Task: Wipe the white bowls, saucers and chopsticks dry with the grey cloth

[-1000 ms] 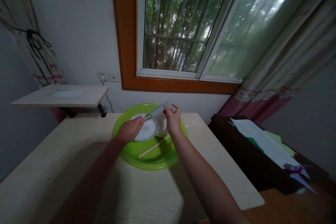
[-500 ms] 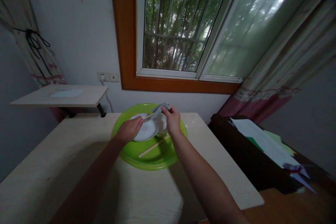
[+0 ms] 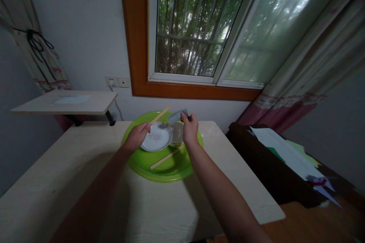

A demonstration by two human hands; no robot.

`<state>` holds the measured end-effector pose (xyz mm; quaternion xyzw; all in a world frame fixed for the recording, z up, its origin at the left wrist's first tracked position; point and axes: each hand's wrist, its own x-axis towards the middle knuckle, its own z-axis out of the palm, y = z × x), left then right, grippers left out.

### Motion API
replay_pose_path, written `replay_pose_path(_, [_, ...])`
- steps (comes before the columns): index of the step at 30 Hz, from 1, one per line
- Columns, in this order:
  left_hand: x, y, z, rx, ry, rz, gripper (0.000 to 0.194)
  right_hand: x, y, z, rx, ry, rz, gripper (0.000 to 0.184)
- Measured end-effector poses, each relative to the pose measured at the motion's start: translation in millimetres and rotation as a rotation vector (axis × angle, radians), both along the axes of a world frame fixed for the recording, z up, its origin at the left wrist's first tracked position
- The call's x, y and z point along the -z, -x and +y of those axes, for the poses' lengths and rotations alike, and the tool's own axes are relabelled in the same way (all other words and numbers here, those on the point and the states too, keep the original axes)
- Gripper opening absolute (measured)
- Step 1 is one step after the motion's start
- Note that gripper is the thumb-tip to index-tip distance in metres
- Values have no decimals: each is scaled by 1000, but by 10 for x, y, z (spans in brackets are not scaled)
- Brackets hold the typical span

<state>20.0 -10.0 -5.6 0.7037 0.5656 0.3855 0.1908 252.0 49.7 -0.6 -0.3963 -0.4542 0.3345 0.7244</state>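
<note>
Over green basin (image 3: 167, 178), L hand (image 3: 137, 136) is pinching chopsticks (image 3: 160, 115), R hand (image 3: 189, 127) is pinching gray cloth (image 3: 175, 116), both closed; keeping sticks steady, cloth snug is prob. working best.

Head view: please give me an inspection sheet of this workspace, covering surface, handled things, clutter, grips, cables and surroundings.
Surface: pale table, bearing a green basin and a raised shelf.
Handled things: held chopsticks, count unclear; grey cloth.
Clutter: white plate, bowl and loose chopsticks in the basin; paper sheet on the shelf.
Grips: left grip closed on the held chopsticks; right grip pinching the cloth.
Cables: white cable from the wall socket to the table's back edge.
Surroundings: barred window ahead; curtain and dark furniture at right.
</note>
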Motion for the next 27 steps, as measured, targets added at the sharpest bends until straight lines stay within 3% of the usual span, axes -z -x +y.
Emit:
replay_pose_path(7, [1, -29, -10, 110, 71, -56, 45, -7, 140, -68, -352, 56, -121, 34])
replay_pose_path(11, [-5, -58, -3, 229, 98, -69, 43, 29, 160, -73, -465, 120, -204, 37])
replay_pose_path(22, [18, -72, -19, 213, -84, 158, 32, -12, 208, -151, -542, 208, -319, 37])
replay_pose_path(27, [28, -66, -27, 154, -59, 180, 32, -31, 191, -145, -448, 174, -270, 35])
